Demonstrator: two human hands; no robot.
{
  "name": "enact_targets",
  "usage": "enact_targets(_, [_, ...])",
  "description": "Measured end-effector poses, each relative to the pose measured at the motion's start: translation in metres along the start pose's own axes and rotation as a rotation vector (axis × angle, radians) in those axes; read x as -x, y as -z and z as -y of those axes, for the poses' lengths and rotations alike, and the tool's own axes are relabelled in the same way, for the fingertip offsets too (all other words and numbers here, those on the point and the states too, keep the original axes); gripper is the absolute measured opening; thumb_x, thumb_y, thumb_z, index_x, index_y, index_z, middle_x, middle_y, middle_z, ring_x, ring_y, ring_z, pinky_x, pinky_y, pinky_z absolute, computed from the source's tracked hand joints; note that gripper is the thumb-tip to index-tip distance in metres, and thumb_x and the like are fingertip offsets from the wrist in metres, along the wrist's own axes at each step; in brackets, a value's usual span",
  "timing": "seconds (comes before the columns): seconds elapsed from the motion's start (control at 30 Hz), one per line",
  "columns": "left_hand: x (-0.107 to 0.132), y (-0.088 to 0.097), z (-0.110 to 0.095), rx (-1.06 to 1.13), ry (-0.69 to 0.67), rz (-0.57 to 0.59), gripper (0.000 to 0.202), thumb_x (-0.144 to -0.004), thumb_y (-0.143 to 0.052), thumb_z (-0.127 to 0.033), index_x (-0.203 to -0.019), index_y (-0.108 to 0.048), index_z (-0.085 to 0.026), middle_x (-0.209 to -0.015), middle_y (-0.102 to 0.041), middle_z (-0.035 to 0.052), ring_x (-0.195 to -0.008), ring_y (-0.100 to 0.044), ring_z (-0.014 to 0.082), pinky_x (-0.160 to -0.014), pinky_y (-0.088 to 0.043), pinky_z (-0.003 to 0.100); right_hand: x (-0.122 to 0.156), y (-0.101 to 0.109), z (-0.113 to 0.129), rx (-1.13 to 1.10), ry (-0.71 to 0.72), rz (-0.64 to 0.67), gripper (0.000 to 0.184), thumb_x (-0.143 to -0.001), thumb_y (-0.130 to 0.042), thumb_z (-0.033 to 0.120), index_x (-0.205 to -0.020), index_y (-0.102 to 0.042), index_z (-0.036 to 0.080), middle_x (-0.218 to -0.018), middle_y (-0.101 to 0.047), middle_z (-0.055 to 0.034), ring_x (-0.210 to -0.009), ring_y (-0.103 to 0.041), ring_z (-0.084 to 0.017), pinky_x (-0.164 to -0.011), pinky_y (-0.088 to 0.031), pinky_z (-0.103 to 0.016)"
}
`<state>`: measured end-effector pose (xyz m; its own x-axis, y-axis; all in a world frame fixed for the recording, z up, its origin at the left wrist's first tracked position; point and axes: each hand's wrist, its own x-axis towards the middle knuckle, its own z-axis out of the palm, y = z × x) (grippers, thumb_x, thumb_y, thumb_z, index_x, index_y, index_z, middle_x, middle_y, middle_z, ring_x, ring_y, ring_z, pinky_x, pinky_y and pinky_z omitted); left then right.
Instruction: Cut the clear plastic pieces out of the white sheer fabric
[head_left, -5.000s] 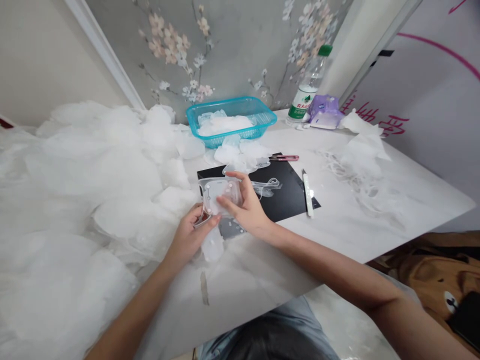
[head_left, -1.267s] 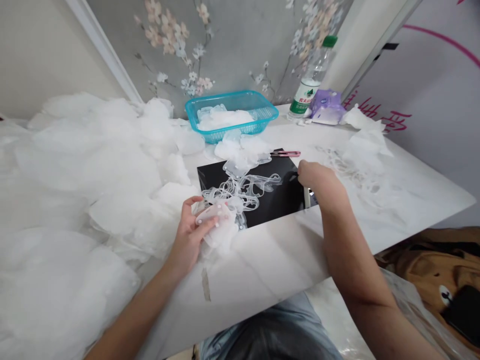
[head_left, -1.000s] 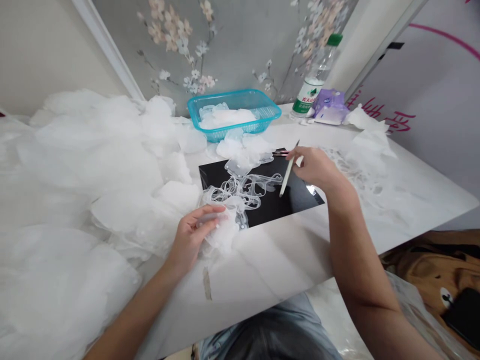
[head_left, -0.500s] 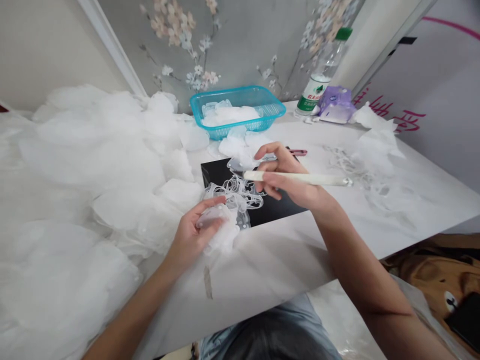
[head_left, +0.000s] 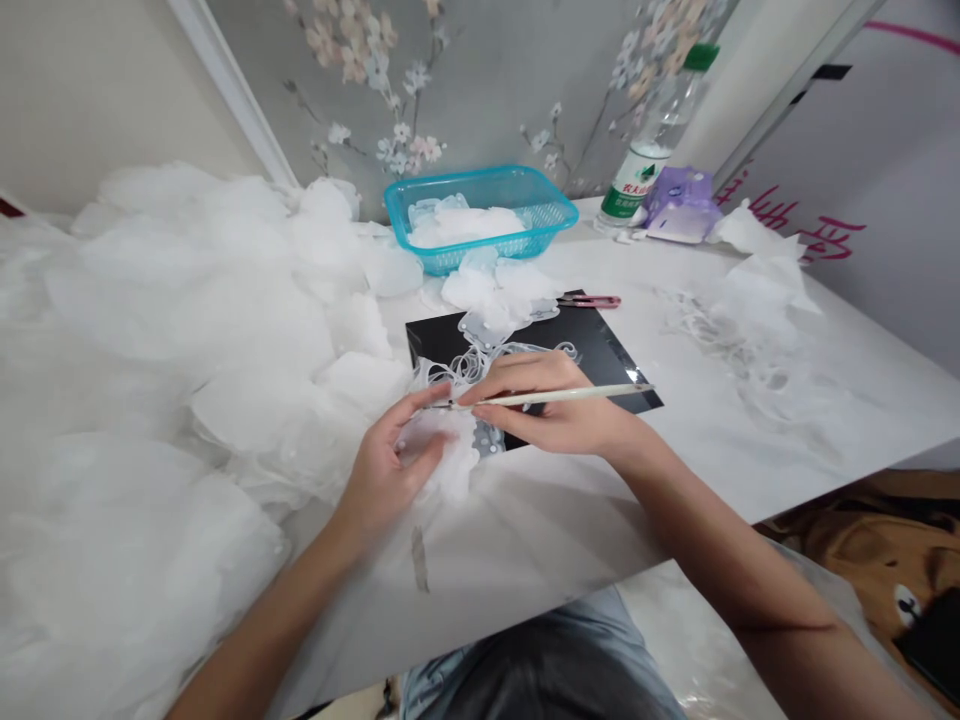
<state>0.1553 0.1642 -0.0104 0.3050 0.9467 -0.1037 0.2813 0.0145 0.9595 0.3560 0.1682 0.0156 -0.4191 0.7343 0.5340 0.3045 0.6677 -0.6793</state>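
Observation:
My left hand (head_left: 397, 450) is closed on a scalloped white fabric piece (head_left: 448, 470) near the front edge of a black mat (head_left: 622, 375). A slim pale-handled tool (head_left: 570, 394) is pinched in my right hand (head_left: 555, 405). Its dark tip meets the fabric's upper edge by my left fingertips; the kind of tip is too small to make out. Thin white trimmed strips (head_left: 472, 368) lie curled on the mat just behind both hands. More white pieces (head_left: 491, 305) with small dots lie at the mat's back edge.
A large heap of sheer white pieces (head_left: 195, 290) covers the table's left side. Behind the mat stands a blue basket (head_left: 480, 255) holding white pieces. Pink-handled snips (head_left: 600, 301), a water bottle (head_left: 637, 180), a purple tissue pack (head_left: 682, 205) and white scraps (head_left: 750, 340) are to the right.
My right hand has come down and left, turning the tool's tip onto the fabric at my left fingers. My left hand stays nearly where it was.

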Motion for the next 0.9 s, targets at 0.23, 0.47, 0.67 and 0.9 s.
enact_targets(0.23, [0.002, 0.0, 0.003, -0.099, -0.121, -0.009, 0.042, -0.077, -0.063, -0.023, -0.119, -0.06, -0.029, -0.128, -0.059, 0.0012, -0.119, -0.052, 0.0239, -0.094, -0.046, 0.033, 0.002, 0.002, 0.006, 0.044, -0.019, 0.062, 0.014, -0.089, -0.049, 0.019, -0.086, -0.063, 0.019, -0.075, -0.062, -0.0035, -0.067, -0.056, -0.012, -0.06, -0.046, -0.025])
enact_targets(0.47, [0.002, -0.002, 0.001, -0.131, -0.169, 0.001, 0.043, -0.076, -0.064, -0.023, -0.119, -0.061, -0.026, -0.123, -0.062, 0.0034, -0.115, -0.056, 0.0231, -0.093, -0.046, 0.031, 0.001, 0.003, 0.01, 0.036, -0.015, 0.09, 0.015, -0.089, -0.048, 0.018, -0.085, -0.062, 0.02, -0.078, -0.064, -0.004, -0.072, -0.06, -0.014, -0.064, -0.049, -0.027])
enact_targets(0.67, [0.003, -0.003, 0.005, -0.169, -0.179, 0.023, 0.043, -0.078, -0.062, -0.023, -0.121, -0.06, -0.024, -0.125, -0.061, 0.0047, -0.113, -0.057, 0.023, -0.086, -0.05, 0.028, 0.001, 0.004, 0.011, 0.069, 0.009, 0.129, 0.016, -0.091, -0.045, 0.019, -0.087, -0.061, 0.019, -0.078, -0.063, -0.0046, -0.073, -0.059, -0.013, -0.066, -0.048, -0.027])
enact_targets(0.9, [0.0, -0.001, 0.01, -0.215, -0.252, 0.036, 0.043, -0.079, -0.059, -0.021, -0.122, -0.06, -0.023, -0.124, -0.062, 0.0048, -0.113, -0.058, 0.0236, -0.097, -0.045, 0.033, 0.006, -0.007, 0.014, 0.317, 0.111, 0.264, 0.02, -0.093, -0.039, 0.015, -0.086, -0.057, 0.013, -0.083, -0.059, -0.0084, -0.077, -0.056, -0.015, -0.066, -0.044, -0.027])
